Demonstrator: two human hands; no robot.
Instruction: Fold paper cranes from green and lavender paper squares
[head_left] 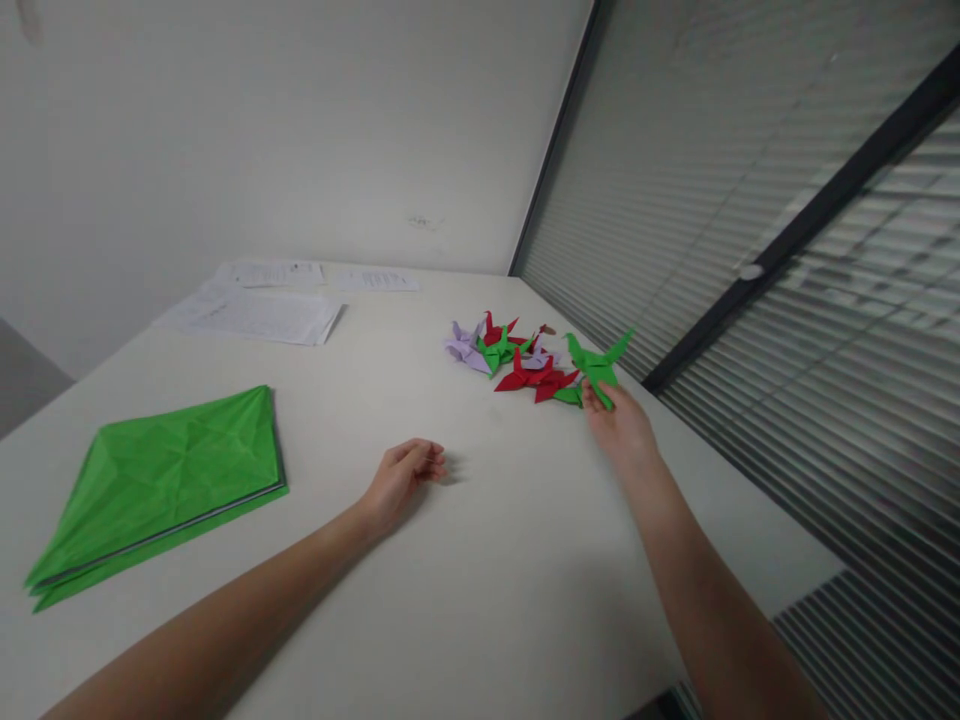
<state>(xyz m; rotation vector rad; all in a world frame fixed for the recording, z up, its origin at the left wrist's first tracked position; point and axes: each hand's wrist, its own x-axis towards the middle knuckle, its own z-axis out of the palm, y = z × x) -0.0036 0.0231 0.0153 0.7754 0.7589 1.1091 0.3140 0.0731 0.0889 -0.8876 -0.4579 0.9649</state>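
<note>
My right hand [619, 425] reaches out to the far right of the white table [495, 570] and pinches a green folded paper crane [598, 364] at its lower edge. The crane is at the right end of a small heap of folded paper cranes [517, 358] in red, green and pale purple. My left hand [401, 480] rests on the table near the middle, fingers loosely curled with nothing in them. A stack of creased green paper sheets [165, 480] lies to its left.
Printed white papers [259, 310] lie at the table's far left by the wall. A glass partition with horizontal blinds [787, 250] runs along the table's right edge.
</note>
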